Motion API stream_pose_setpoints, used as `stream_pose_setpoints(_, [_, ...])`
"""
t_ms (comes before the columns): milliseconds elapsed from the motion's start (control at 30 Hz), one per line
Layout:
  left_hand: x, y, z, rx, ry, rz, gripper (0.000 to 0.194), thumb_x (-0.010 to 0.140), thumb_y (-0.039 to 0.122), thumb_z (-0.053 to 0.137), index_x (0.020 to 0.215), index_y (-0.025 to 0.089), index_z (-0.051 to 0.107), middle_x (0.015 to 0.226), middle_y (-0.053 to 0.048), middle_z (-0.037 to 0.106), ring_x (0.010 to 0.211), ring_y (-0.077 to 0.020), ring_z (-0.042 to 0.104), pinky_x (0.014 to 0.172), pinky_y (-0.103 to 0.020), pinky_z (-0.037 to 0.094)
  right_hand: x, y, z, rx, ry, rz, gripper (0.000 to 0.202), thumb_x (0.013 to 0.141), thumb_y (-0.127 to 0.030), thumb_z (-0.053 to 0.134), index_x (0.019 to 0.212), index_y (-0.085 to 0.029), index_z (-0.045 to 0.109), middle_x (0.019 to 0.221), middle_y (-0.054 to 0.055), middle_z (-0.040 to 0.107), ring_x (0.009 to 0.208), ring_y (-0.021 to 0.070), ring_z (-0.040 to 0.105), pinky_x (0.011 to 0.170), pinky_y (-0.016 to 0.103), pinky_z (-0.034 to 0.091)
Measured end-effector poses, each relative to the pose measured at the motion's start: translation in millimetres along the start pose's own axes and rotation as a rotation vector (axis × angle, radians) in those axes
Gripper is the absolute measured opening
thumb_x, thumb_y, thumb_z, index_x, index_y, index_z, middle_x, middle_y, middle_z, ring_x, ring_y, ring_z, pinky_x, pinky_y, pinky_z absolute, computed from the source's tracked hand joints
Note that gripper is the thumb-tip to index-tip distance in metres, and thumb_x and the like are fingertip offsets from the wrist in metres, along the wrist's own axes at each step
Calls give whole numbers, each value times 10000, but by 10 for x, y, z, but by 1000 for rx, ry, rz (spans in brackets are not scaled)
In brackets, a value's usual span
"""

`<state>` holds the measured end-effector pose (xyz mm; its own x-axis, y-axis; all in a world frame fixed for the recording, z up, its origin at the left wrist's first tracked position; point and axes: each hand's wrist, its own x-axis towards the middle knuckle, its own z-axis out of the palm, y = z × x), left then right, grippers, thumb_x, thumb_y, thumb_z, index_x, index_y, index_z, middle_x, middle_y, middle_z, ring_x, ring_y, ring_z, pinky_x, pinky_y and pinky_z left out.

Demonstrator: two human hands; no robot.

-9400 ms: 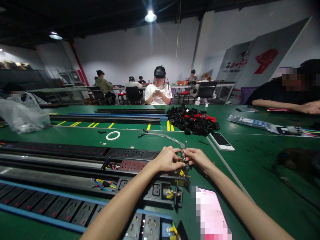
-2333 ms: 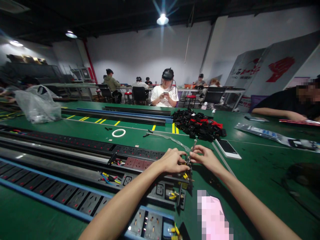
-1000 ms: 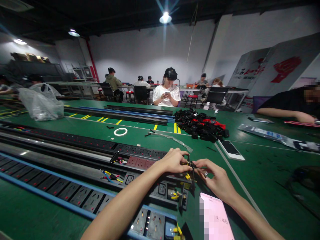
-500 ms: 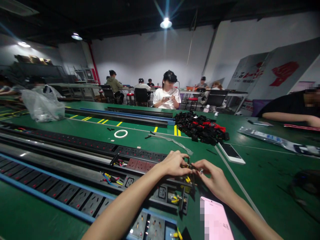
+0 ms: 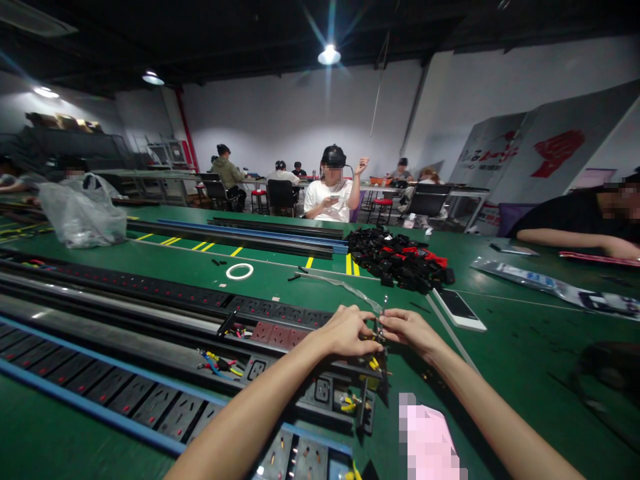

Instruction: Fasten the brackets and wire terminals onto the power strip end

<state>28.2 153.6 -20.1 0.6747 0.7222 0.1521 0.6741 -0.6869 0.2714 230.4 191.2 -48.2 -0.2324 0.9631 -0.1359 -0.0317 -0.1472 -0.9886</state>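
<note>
My left hand (image 5: 350, 331) curls over the right end of a long black power strip (image 5: 280, 333), thumb and fingers closed around it; brown sockets show just left of the hand. My right hand (image 5: 407, 330) meets it there, fingertips pinched on a thin shiny metal piece (image 5: 385, 303) that points upward. What exactly this piece is, I cannot make out. Yellow wire ends (image 5: 374, 363) poke out below my fingers. Nearer to me, another strip has a black socket (image 5: 323, 389) and an open end with yellow-sleeved terminals (image 5: 349, 403).
A blue-edged strip (image 5: 90, 400) runs along the near left. Ahead lie a white tape ring (image 5: 240, 271), a heap of black and red parts (image 5: 400, 257) and a white phone (image 5: 459, 309). A pink phone (image 5: 433, 440) is near my right forearm. Co-workers sit opposite and at right.
My right hand has turned and shifted slightly up and left, and the thin metal piece now stands upright above its fingertips. The person opposite has raised one hand.
</note>
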Motion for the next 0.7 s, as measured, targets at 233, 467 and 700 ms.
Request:
stream_pose_setpoints(233, [-4, -7, -2, -1, 1, -2, 355, 887, 513, 588, 820, 218, 772, 1402, -63, 567, 1114, -310, 567, 911, -481, 440, 20, 28, 13, 36, 12, 45, 258, 576, -178, 877, 717, -144, 664, 661, 46, 702, 559, 156, 701, 568, 234, 620])
stream_pose_setpoints(467, [-10, -8, 8, -14, 22, 13, 370, 887, 520, 588, 797, 210, 769, 1392, -60, 575, 1123, -302, 561, 914, -467, 440, -249, 73, 73, 57, 210, -215, 472, 572, -430, 899, 871, -203, 612, 755, -23, 656, 699, 175, 723, 680, 281, 632])
stream_pose_setpoints(700, [1, -15, 10, -28, 32, 14, 357, 873, 509, 615, 741, 209, 758, 1355, -40, 605, 1089, -286, 579, 908, -445, 445, -462, 60, 77, -146, 366, -470, 435, 699, -536, 795, 909, -215, 590, 868, 43, 679, 815, 231, 723, 759, 352, 615])
